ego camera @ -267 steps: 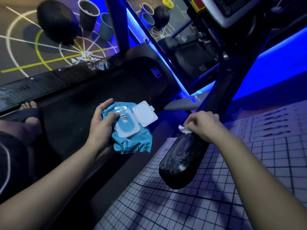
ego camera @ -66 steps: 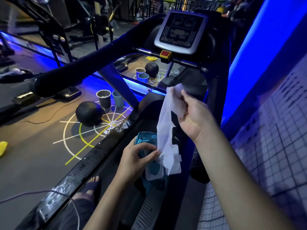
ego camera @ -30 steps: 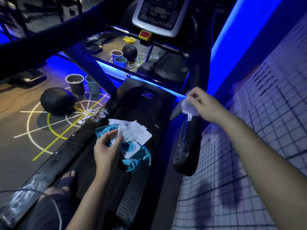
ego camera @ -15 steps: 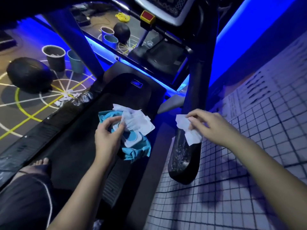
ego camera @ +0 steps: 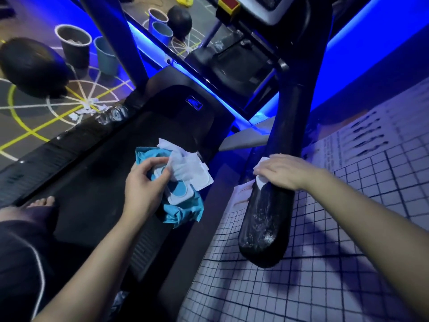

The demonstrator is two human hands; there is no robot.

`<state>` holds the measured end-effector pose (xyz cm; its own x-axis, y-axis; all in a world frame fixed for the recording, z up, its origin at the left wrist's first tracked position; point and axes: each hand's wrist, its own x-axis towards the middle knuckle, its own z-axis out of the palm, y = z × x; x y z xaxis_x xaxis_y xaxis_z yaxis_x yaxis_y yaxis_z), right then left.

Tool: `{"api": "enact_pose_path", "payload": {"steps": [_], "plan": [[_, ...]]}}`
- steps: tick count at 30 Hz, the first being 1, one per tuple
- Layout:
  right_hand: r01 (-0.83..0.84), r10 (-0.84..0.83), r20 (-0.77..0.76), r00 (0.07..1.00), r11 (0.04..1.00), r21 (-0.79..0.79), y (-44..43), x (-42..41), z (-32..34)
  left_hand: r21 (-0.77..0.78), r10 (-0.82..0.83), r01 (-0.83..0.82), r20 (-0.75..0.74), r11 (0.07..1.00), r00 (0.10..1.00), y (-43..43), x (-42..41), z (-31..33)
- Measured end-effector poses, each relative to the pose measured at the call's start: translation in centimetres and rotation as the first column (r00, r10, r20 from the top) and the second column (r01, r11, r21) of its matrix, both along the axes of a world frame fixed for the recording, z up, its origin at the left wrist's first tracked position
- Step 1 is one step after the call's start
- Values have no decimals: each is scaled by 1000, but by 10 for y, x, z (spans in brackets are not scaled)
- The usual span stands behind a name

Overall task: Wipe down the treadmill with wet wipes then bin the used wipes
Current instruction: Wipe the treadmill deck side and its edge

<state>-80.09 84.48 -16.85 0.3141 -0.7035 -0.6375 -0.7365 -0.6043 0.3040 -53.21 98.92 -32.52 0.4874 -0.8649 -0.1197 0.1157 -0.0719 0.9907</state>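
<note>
Wipe pressed on the treadmill's right rail.
Left hand [ego camera: 144, 184] gripped a crumpled blue wet-wipe pack [ego camera: 183, 211] over the black treadmill belt [ego camera: 92, 187]; right hand [ego camera: 285, 170], fingers flat, pressed a white wet wipe [ego camera: 260, 181] onto the black padded handrail [ego camera: 267, 219]. A grey plastic bin [ego camera: 74, 49] stood beyond the belt's left edge.

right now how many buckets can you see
4. A dark bucket and a blue bucket stand together on the floor at left; a far dark bucket and far blue bucket show behind the post, maybe mirror images of that pair.
</note>
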Motion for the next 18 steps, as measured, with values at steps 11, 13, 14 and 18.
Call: {"api": "enact_pose_path", "payload": {"steps": [11, 13, 14, 18], "plan": [[-58, 29, 148, 989, 979, 194, 70, 4, 12, -19, 39, -38, 22, 999, 999, 8, 8, 5], [-7, -42, 196, 980, 971, 241, 73, 2, 15, -11, 45, -45, 29, 999, 999, 8, 8, 3], [7, -52, 209, 977, 977, 213, 68, 0, 14, -5, 50, -50, 25, 999, 998, 8, 8, 1], [91, -92, 272, 958, 996, 16, 39, -4, 9, 23, 41, -41, 2, 999, 999, 12, 4, -6]]}}
